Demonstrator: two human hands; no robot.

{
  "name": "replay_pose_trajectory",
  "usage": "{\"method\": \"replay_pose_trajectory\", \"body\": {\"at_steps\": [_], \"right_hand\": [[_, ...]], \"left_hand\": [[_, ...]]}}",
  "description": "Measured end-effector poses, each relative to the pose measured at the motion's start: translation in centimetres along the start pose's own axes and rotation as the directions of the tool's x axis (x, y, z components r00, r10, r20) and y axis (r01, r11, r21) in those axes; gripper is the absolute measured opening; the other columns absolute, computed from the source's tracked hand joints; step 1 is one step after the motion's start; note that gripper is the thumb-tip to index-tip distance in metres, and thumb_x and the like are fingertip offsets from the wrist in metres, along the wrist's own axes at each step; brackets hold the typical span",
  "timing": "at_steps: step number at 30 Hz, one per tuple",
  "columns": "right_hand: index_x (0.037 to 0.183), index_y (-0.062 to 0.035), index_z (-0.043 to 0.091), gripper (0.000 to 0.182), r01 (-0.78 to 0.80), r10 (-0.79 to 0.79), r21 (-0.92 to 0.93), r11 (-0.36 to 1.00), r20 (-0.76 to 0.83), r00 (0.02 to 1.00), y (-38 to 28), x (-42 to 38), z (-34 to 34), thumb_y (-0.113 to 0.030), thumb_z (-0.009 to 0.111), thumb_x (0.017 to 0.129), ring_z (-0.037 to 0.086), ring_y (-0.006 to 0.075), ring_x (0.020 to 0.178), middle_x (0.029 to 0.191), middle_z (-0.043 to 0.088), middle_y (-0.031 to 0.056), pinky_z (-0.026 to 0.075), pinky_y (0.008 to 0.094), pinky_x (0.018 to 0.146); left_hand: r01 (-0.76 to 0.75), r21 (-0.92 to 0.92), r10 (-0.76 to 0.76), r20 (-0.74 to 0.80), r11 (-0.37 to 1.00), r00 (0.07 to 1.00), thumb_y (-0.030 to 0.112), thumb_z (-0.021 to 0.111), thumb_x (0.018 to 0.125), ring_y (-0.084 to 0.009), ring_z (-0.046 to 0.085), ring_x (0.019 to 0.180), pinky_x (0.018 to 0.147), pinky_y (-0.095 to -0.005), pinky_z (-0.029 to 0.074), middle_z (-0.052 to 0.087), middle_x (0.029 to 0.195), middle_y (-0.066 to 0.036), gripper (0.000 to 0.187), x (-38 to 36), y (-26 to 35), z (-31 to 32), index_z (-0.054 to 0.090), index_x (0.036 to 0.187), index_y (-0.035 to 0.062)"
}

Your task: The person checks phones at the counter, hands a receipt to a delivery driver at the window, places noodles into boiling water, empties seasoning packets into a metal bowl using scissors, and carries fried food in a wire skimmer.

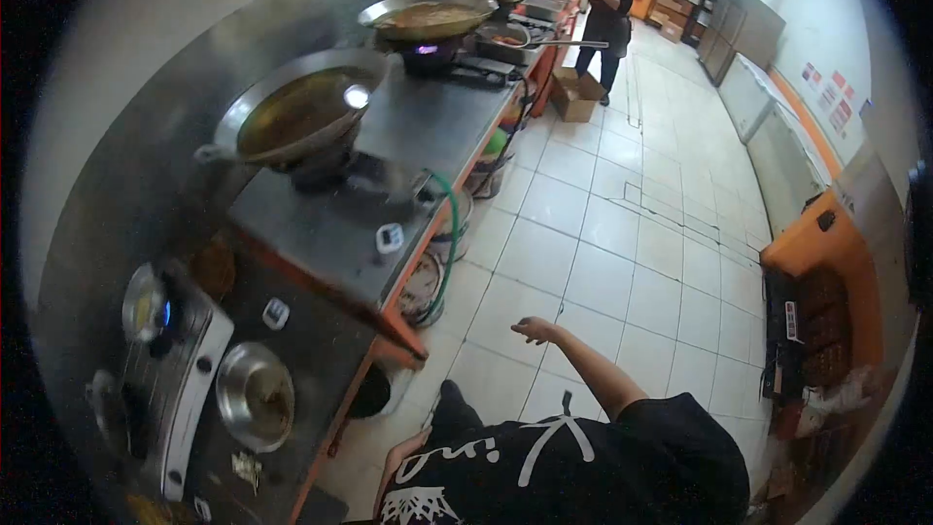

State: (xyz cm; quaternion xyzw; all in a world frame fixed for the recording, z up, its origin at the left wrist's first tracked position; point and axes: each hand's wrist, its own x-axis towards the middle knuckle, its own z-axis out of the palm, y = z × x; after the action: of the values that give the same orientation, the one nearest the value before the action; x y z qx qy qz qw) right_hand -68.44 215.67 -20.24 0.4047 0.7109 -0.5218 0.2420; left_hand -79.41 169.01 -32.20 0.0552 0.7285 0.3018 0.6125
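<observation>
My right hand (535, 331) hangs in front of me over the tiled floor, fingers stretched out and loosely apart, with nothing in it. Low beside my body is my left hand (406, 449), close to the edge of the lower counter; its fingers are largely hidden. On that counter, nearest to the left hand, sits a steel bowl (233, 394) with a little brown residue inside. A gas stove (194, 389) stands beyond it, a small pan (146, 303) over a blue flame. Small white timers (276, 313) lie on the counters.
A large wok of oil (292, 117) sits on the higher counter, with more woks (428, 15) farther back. A green hose (453, 224) hangs at its edge. A person (608, 19) stands near an open cardboard box (577, 95). White freezers (768, 126) line the right wall.
</observation>
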Motion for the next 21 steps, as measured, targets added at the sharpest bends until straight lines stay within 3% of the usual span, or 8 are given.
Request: {"method": "replay_pose_trajectory", "body": {"at_steps": [2,5,9,11,12,15,17,21], "right_hand": [[0.124,-0.0041,0.048,0.062,0.043,-0.039,0.07,0.997,-0.06,0.997,-1.6,2.0,-5.6,-0.052,0.051,0.084,0.061,0.0305,0.095,0.116,0.055,0.0192,0.05,0.0474,0.08],[0.116,-0.0035,0.054,0.054,0.283,-0.324,-0.173,0.944,-0.298,0.898,-1.8,5.5,-14.5,-0.044,0.059,0.081,0.057,0.0366,0.097,0.117,0.053,0.0258,0.047,0.0408,0.085],[0.115,-0.0038,0.054,0.05,0.209,-0.411,-0.405,0.89,-0.517,0.751,-2.5,7.2,-27.6,-0.038,0.063,0.08,0.048,0.039,0.11,0.124,0.046,0.0252,0.045,0.0425,0.089],[0.119,-0.0063,0.051,0.052,0.12,-0.445,-0.462,0.879,-0.7,0.559,-3.5,5.3,-34.1,-0.037,0.063,0.08,0.041,0.0432,0.115,0.127,0.039,0.0287,0.04,0.0467,0.094],[0.123,-0.0061,0.047,0.058,0.06,-0.425,-0.474,0.878,-0.718,0.551,-3.9,5.1,-37.5,-0.04,0.064,0.079,0.04,0.0467,0.115,0.136,0.027,0.0279,0.037,0.0477,0.097],[0.129,-0.0054,0.042,0.066,-0.025,-0.429,-0.49,0.871,-0.785,0.447,-5.8,6.1,-47.6,-0.042,0.064,0.078,0.032,0.0469,0.122,0.14,0.02,0.0277,0.033,0.0505,0.099],[0.134,-0.0049,0.035,0.074,-0.188,-0.511,-0.561,0.806,-0.821,0.255,-8.4,8.0,-55.4,-0.045,0.063,0.078,0.028,0.0398,0.128,0.143,0.02,0.023,0.03,0.0513,0.101],[0.137,-0.003,0.029,0.081,-0.244,-0.759,-0.768,0.592,-0.633,0.15,-16.6,14.5,-73.5,-0.04,0.065,0.076,0.023,0.0347,0.133,0.145,0.018,0.021,0.023,0.0503,0.106]], "left_hand": [[-0.027,0.109,0.019,0.073,0.994,0.997,0.046,0.045,0.089,-0.0237,0.06,0.078,0.067,-0.0388,0.048,0.062,0.091,-0.017,0.053,4.0,7.2,0.0,0.048,0.119,0.0031],[-0.031,0.262,-0.016,0.178,0.965,0.984,0.048,0.044,0.089,-0.0235,0.06,0.082,0.071,-0.0392,0.047,0.062,0.094,-0.017,0.055,8.9,17.1,-0.5,0.047,0.121,0.0033],[-0.035,0.433,-0.103,0.291,0.901,0.951,0.05,0.044,0.089,-0.0232,0.06,0.087,0.076,-0.0396,0.046,0.062,0.097,-0.016,0.057,14.9,30.3,0.0,0.046,0.123,0.0037],[-0.048,0.486,-0.123,0.313,0.872,0.942,0.051,0.043,0.089,-0.023,0.06,0.089,0.078,-0.0398,0.046,0.062,0.099,-0.016,0.059,17.9,36.0,1.4,0.046,0.124,0.0038],[-0.058,0.506,-0.123,0.318,0.86,0.94,0.052,0.043,0.089,-0.0229,0.06,0.091,0.079,-0.0399,0.045,0.062,0.1,-0.016,0.059,19.8,39.1,2.1,0.046,0.124,0.0039],[-0.119,0.484,-0.032,0.292,0.867,0.956,0.053,0.042,0.089,-0.0227,0.059,0.095,0.083,-0.0402,0.045,0.062,0.103,-0.015,0.061,25.4,48.1,5.9,0.045,0.125,0.0042],[-0.257,0.387,0.173,0.238,0.886,0.956,0.049,0.046,0.088,-0.0216,0.06,0.091,0.079,-0.0343,0.047,0.062,0.103,-0.015,0.057,29.7,54.0,9.7,0.05,0.119,0.0007],[-0.308,0.194,0.286,0.135,0.932,0.949,0.043,0.05,0.089,-0.0185,0.061,0.085,0.074,-0.0296,0.048,0.062,0.101,-0.013,0.051,35.5,64.1,16.1,0.053,0.113,-0.0022]]}}
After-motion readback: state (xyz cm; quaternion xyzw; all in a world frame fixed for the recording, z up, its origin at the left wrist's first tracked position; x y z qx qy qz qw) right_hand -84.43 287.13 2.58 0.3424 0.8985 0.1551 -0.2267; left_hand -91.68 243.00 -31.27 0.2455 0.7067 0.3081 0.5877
